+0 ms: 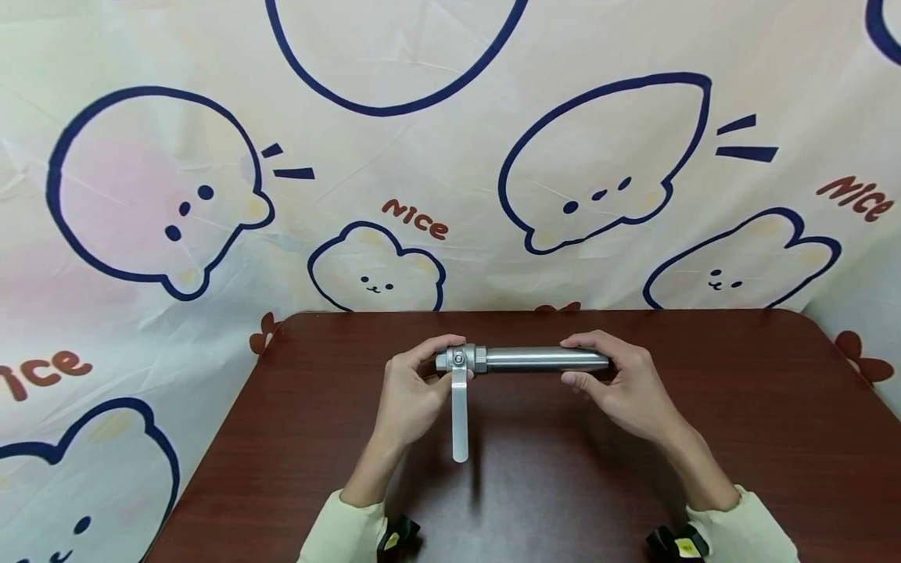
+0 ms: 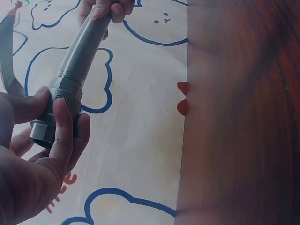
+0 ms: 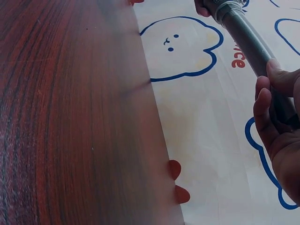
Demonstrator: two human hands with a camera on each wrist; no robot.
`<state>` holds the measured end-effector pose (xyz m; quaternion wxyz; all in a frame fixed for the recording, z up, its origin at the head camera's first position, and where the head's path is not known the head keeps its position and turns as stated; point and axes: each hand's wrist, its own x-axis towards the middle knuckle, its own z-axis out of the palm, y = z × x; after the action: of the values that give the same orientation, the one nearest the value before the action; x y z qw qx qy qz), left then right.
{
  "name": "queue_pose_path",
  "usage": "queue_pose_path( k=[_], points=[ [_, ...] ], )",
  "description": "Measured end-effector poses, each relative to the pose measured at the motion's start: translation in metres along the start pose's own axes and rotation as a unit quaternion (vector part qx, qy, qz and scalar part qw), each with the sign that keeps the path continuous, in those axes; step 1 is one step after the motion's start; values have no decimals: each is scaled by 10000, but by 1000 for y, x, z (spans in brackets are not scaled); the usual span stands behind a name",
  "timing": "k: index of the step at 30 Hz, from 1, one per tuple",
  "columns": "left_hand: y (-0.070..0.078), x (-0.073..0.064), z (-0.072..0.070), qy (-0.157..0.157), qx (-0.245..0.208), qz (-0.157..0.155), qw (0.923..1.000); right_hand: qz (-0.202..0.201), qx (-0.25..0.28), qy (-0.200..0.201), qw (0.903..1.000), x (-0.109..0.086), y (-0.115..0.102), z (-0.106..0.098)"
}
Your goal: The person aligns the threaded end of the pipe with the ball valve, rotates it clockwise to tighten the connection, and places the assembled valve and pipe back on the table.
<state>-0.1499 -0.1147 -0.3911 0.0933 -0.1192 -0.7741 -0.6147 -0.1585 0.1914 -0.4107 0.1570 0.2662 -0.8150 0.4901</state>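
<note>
A metal ball valve point(image 1: 459, 359) with a long flat lever handle point(image 1: 460, 422) is joined to a straight steel pipe point(image 1: 538, 360). My left hand point(image 1: 414, 395) grips the valve body at the left end, thumb and fingers on either side of it. At the other end, my right hand point(image 1: 626, 387) holds the pipe between thumb and fingers. The assembly lies level across the head view, raised over the table, and its lever points toward me. In the left wrist view the open bore of the valve point(image 2: 43, 136) faces the camera, and threads show where the pipe enters.
A dark brown wooden table point(image 1: 549, 485) spreads beneath both hands. Behind it hangs a pale cloth point(image 1: 479, 172) printed with blue-outlined cartoon animals. Dark bands with yellow labels sit at both wrists, beside light sleeves point(image 1: 345, 532).
</note>
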Motion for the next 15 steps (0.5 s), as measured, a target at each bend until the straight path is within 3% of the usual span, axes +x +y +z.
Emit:
queue_pose_path(
  k=[6,15],
  points=[
    [0,0,2,-19,1,100,9999,-49,-300,100,9995,0,-1,-3],
    [-2,0,2,-78,81,144,9998,316,-381,-93,9987,0,-4,-6]
  ],
)
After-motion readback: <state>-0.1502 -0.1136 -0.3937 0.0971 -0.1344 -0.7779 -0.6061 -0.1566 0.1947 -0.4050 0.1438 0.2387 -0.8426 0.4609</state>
